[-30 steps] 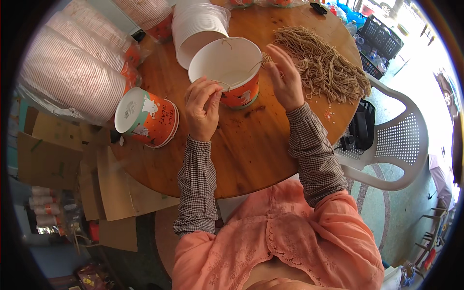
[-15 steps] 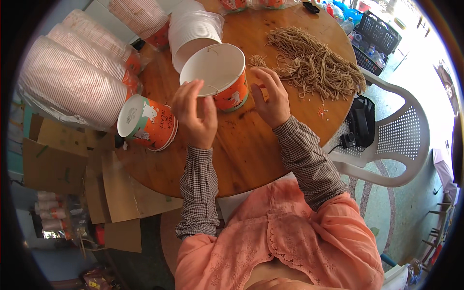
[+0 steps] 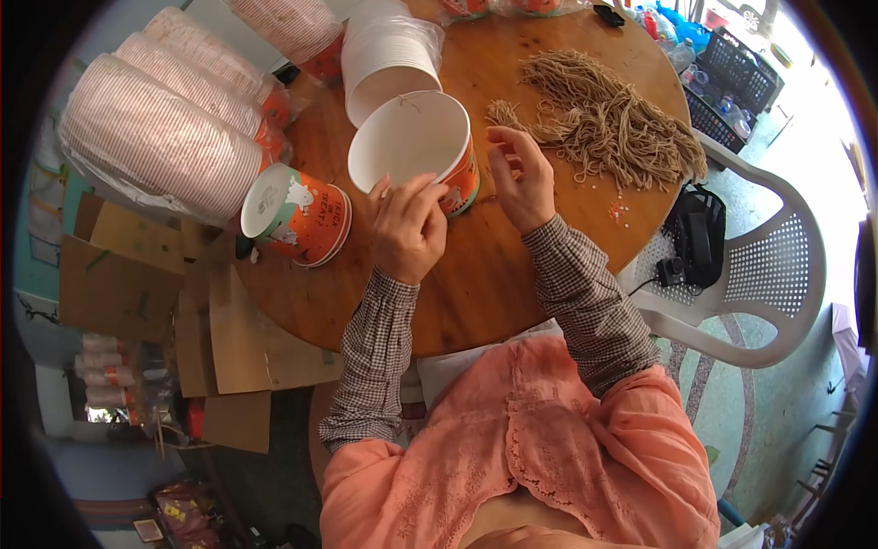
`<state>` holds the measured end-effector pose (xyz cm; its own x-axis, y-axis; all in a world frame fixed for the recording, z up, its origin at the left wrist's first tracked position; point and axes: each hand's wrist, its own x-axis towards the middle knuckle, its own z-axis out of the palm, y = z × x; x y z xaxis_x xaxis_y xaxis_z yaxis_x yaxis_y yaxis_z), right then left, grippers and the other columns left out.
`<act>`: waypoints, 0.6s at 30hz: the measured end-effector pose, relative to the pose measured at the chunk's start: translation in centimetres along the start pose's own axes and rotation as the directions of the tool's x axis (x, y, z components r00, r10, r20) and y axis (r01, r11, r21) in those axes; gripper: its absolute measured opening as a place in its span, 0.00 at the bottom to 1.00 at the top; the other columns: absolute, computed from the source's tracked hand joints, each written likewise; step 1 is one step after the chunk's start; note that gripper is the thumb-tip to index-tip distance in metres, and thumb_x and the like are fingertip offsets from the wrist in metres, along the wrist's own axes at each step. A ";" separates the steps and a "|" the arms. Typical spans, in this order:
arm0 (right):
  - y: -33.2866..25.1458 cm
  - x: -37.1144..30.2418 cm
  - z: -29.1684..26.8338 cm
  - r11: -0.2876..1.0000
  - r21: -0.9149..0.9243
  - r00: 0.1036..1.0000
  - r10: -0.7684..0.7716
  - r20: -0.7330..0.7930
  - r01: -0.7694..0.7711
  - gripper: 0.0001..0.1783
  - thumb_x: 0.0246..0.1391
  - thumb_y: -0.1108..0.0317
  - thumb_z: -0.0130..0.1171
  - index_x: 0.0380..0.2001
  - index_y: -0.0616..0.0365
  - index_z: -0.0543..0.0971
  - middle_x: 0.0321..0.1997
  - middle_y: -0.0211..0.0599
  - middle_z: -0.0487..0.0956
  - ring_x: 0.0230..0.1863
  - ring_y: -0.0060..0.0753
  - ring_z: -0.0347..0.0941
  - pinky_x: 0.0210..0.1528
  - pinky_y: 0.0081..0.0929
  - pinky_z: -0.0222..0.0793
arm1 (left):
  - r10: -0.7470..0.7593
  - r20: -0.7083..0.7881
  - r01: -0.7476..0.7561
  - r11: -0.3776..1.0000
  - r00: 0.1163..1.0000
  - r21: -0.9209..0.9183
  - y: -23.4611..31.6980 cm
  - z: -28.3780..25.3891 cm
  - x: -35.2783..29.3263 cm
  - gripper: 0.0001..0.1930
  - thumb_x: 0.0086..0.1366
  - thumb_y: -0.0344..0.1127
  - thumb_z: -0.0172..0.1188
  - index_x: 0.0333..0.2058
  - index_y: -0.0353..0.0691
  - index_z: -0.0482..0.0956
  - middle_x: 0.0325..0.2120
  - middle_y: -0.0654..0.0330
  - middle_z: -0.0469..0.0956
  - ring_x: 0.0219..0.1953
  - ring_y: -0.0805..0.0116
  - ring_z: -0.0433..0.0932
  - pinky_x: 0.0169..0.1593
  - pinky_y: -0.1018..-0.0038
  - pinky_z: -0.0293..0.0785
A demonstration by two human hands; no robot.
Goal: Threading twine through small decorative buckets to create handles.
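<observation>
A round paper bucket (image 3: 466,180), white inside and orange with a green base outside, stands open-topped on the wooden table in front of me. A short cord loop (image 3: 409,102) shows at its far rim. My left hand (image 3: 409,229) is at the bucket's near rim, fingers bent and apart; it hides that part of the rim, and I see nothing held in it. Right of the bucket, my right hand (image 3: 523,180) is raised with curved fingers and a gap to the wall, holding nothing visible. A second orange bucket (image 3: 315,220) lies tilted at the left, its green-edged base showing.
Nested white buckets (image 3: 389,64) in plastic stand behind. Wrapped bucket stacks (image 3: 160,137) fill the left side. A heap of tan cords (image 3: 604,119) lies on the table (image 3: 485,293) at right. Cardboard boxes (image 3: 119,284) and a white plastic chair (image 3: 777,247) flank it.
My left hand has moved right and down to the bucket's near rim, covering the cord seen there before. My right hand stays beside the bucket. The whole view has shifted slightly.
</observation>
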<state>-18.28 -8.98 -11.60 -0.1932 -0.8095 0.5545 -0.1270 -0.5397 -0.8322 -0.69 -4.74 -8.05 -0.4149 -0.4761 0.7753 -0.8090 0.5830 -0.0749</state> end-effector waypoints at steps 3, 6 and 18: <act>-0.3 -0.1 0.2 0.999 0.048 0.999 -0.004 0.049 0.001 0.12 0.60 0.72 0.53 0.46 0.59 0.77 0.43 0.36 0.79 0.40 0.28 0.77 0.40 0.24 0.73 | -0.142 -0.041 0.132 0.972 0.989 -0.193 0.7 -0.9 0.3 0.13 0.58 0.36 0.63 0.41 0.42 0.76 0.31 0.62 0.79 0.34 0.65 0.78 0.57 0.57 0.63; 0.0 -0.4 0.8 0.998 0.035 0.997 -0.059 0.058 0.057 0.12 0.57 0.72 0.56 0.45 0.59 0.77 0.42 0.39 0.78 0.32 0.31 0.77 0.34 0.24 0.73 | -0.191 0.091 0.194 0.981 0.977 -0.020 1.7 -0.8 2.7 0.12 0.58 0.40 0.64 0.38 0.42 0.78 0.28 0.63 0.79 0.32 0.63 0.77 0.53 0.61 0.65; 1.9 -1.0 0.8 0.913 -0.335 0.957 -0.152 0.248 0.232 0.25 0.54 0.74 0.52 0.57 0.52 0.71 0.48 0.41 0.75 0.44 0.41 0.74 0.47 0.31 0.72 | -0.500 -0.110 0.429 0.820 0.859 -0.378 -4.3 -6.5 3.0 0.06 0.63 0.31 0.62 0.33 0.33 0.80 0.27 0.63 0.77 0.31 0.73 0.75 0.36 0.74 0.71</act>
<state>-17.56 -9.33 -13.71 0.0757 -0.7494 0.6578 -0.4863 -0.6036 -0.6318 4.29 -4.43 -1.35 0.0943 -0.6280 0.7725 -0.6840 0.5229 0.5085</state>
